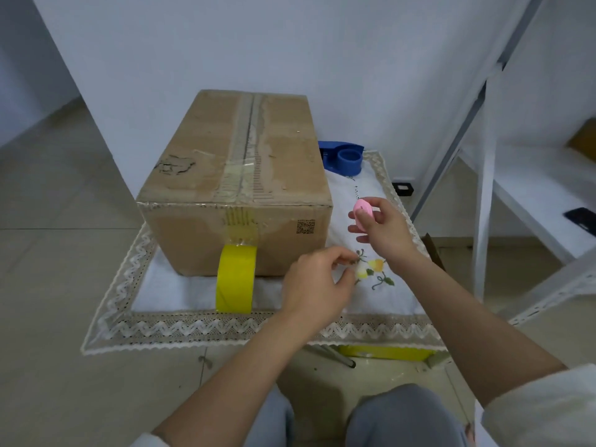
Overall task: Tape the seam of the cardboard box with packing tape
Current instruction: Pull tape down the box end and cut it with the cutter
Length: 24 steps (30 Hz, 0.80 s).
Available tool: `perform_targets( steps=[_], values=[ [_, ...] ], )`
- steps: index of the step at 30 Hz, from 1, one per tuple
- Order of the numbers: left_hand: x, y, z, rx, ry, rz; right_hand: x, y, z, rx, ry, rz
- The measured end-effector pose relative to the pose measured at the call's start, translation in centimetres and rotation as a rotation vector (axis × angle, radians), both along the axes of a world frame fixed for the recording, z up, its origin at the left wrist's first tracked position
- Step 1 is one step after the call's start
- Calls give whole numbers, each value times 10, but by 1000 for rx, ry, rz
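— Both arms are out in front, bare forearms reaching forward from pale sleeves. Where's the left hand?

— Low and central, back of the hand up, wrist straight, fingers curled in, thumb and forefinger nearly pinched together with nothing visible between them.

— And the right hand?

— Higher and further forward, wrist cocked up, palm turned inward. Thumb and fingers are closed around a small pink object, thumb pressed flat on its face.

— Are the hands touching?

— No, they're apart, the right just above and beyond the left.
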<state>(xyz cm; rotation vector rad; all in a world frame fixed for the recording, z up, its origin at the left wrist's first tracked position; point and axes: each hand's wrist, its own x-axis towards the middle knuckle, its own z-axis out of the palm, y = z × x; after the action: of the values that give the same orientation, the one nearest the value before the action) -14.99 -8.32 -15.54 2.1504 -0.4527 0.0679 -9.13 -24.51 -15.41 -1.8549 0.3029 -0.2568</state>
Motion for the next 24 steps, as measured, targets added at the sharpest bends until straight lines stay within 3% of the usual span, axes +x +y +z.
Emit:
perform_targets(
  steps=[8, 13, 15, 17, 21, 24],
  values=[
    [-14, 29, 22, -168, -166, 156, -53, 33, 27, 126, -47, -9],
    [-18, 53, 29, -292, -286, 319, -78, 57, 41, 287, -69, -66],
    [-17, 65, 29, -349, -305, 420, -87, 65, 42, 265, -90, -43],
    [-13, 78, 27, -438, -234, 533, -94, 73, 41, 188, -116, 3],
    [-4, 99, 21, -605, 78, 713, -99, 86, 39, 103, -134, 131],
    [-2, 109, 23, -621, 392, 629, -99, 96, 39, 46, -145, 234]
  ],
)
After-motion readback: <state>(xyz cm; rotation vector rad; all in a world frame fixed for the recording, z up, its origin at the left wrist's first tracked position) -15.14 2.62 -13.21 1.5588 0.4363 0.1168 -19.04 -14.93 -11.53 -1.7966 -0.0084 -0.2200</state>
